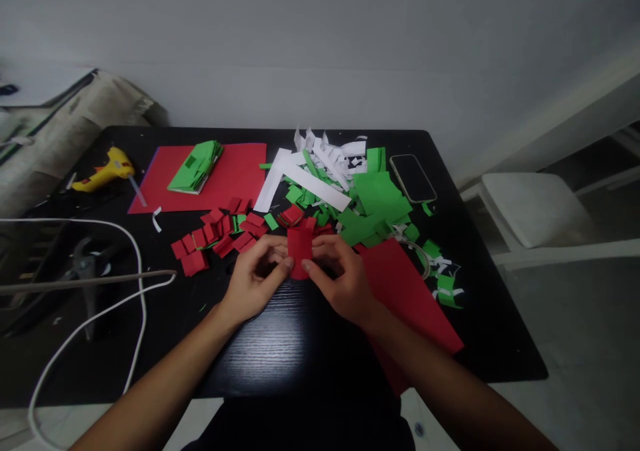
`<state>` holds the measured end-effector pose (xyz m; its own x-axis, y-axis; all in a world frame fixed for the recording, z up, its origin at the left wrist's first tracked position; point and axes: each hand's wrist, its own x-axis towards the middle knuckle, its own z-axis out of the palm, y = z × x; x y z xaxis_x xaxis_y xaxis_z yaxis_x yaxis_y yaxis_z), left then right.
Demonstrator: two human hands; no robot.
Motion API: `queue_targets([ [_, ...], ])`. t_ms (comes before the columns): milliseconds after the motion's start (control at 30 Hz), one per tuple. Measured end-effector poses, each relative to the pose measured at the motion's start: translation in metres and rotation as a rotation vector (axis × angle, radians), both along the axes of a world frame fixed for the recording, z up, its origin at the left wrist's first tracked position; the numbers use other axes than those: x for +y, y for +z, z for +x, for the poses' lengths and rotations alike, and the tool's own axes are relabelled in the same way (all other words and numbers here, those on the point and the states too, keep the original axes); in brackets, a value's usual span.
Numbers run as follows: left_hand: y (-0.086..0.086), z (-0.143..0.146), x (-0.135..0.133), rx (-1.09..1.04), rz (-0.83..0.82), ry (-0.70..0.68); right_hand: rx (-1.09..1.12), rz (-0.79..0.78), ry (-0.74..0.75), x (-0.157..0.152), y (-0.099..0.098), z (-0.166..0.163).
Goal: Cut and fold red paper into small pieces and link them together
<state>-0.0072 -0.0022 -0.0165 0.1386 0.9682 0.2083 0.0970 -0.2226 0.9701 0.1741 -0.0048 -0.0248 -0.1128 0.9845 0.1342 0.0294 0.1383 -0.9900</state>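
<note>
Both hands hold a small piece of red paper [300, 246] between them, over the near middle of the black table. My left hand [260, 271] pinches its left edge, thumb in front and fingers behind. On its right edge, my right hand [340, 274] grips in the same way. A fold line crosses the paper near its top. Just beyond and to the left lie several small folded red paper pieces [194, 262]. A large red sheet [410, 291] lies partly beneath my right forearm.
White paper strips [313, 184] and green paper [380, 194] heap at the back middle. A phone [413, 178] lies back right. At left are a yellow glue gun [111, 168], pliers [87, 271], a white cable [143, 304] and folded green paper [194, 168] on a red sheet [240, 178].
</note>
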Motion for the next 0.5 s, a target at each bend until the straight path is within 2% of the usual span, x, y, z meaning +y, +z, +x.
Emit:
queue_targets([
  [133,-0.002,-0.001,0.0,0.069,0.011,0.041,0.023,-0.001,0.022,0.002,0.003,0.001],
  [333,0.0,-0.003,0.002,0.023,0.004,-0.028,0.055,-0.003,0.042,0.004,0.01,0.005],
  [500,0.006,-0.006,0.002,0.1,0.042,-0.045,0.08,-0.066,0.061,0.002,0.012,0.006],
])
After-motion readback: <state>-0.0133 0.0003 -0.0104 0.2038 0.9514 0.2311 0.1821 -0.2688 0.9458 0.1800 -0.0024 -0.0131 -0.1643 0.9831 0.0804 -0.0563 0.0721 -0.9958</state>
